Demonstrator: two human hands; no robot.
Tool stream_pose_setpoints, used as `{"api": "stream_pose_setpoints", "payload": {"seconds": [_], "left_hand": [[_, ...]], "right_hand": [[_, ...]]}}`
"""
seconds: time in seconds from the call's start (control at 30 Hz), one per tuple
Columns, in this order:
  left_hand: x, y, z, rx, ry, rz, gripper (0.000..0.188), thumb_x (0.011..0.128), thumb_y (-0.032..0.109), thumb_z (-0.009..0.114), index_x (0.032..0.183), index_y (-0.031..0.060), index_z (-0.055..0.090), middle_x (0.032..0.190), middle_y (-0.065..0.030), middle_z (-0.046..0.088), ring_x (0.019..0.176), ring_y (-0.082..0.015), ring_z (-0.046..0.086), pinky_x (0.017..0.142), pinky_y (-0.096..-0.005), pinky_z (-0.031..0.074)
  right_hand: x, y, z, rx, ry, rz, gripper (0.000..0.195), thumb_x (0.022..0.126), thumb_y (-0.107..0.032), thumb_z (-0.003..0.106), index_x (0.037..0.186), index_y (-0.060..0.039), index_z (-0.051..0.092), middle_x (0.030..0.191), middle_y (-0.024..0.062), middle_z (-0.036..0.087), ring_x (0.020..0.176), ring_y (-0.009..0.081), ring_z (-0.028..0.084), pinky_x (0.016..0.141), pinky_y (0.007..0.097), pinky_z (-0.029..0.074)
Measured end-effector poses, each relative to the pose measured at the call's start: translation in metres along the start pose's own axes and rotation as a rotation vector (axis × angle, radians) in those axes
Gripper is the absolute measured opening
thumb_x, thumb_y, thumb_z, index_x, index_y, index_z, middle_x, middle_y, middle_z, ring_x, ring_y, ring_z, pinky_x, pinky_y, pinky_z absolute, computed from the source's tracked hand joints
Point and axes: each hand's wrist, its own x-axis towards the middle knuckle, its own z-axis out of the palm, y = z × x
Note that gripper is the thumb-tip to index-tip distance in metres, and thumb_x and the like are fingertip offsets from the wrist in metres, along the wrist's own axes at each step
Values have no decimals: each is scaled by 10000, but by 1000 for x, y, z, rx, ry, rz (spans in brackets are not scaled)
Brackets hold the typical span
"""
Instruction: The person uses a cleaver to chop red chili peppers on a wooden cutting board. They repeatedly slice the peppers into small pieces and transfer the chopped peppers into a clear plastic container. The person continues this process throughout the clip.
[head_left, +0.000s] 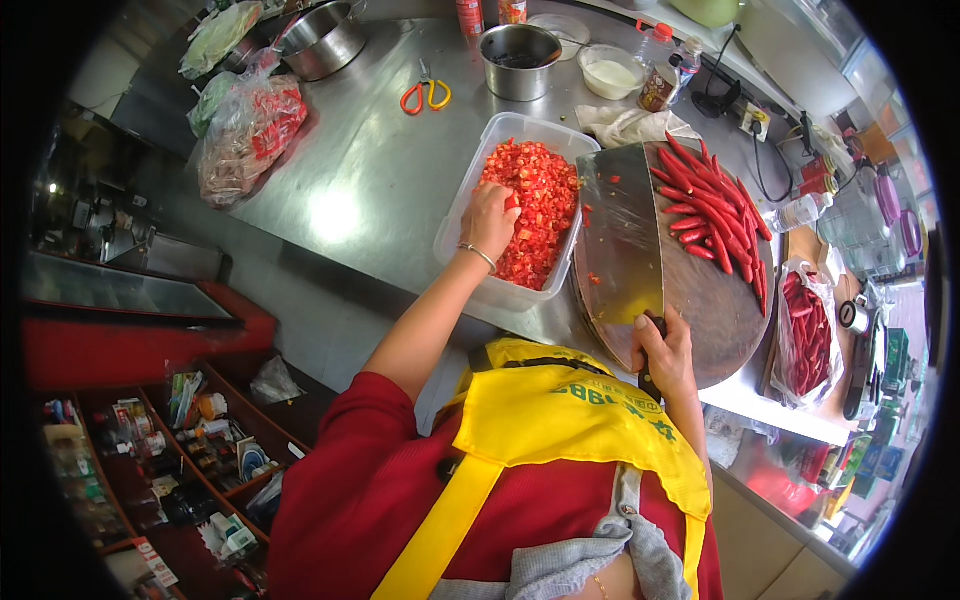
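Note:
My left hand (491, 221) is in a rectangular plastic tub (450, 225), over chopped red chillies (536, 217), with a red piece at its fingertips; whether it grips more is hidden. My right hand (666, 352) holds the dark handle of a wide-bladed cleaver (619, 232). The blade lies over the left part of a round wooden chopping board (705, 315), beside the tub, with small chilli bits on it. Whole red chillies (716, 202) are piled on the right part of the board.
Scissors (426, 91) with red and yellow handles lie on the steel table (360, 150). Behind the tub stand a steel pot (517, 79), a bowl of white contents (611, 73) and bottles. A cloth (634, 124) touches the board area. Bagged chillies (806, 337) lie right, a filled plastic bag (251, 142) left.

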Motion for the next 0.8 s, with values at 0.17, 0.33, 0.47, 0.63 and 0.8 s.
{"api": "stream_pose_setpoints", "payload": {"seconds": [0.17,0.33,0.47,0.63,0.8], "left_hand": [[-2,-2,-3,13,-66,-48,147,798,50,626,944,32,625,905,-159,647,876,-354,619,779,-435,502],[-7,-3,-6,160,-113,-228,256,864,163,605,1102,83,656,855,-209,675,795,-396,651,685,-486,514],[-8,-1,-10,203,-75,-171,254,869,161,621,1109,95,670,795,-195,653,771,-389,634,695,-469,499],[-9,-18,-8,276,-75,-67,288,846,89,638,1132,73,668,1132,-152,633,1050,-340,583,913,-417,471],[1,13,-18,258,-147,-121,152,808,172,713,880,40,732,1016,-168,670,967,-327,619,865,-413,495]], "right_hand": [[-6,4,-17,46,24,-26,271,954,-226,563,1046,28,537,588,34,522,410,113,488,405,246,391],[-13,4,-31,31,28,-17,254,957,-198,575,1047,37,547,592,24,532,452,99,492,447,250,384],[-19,8,-43,0,42,-20,237,947,-174,575,1055,34,545,604,25,532,461,100,497,449,254,387],[-28,2,-52,-57,101,24,206,928,-154,582,1040,17,558,603,41,527,471,117,502,453,272,397],[-37,14,-69,-566,243,-173,171,847,-88,611,985,-1,561,644,187,569,553,349,571,538,396,446]]}}
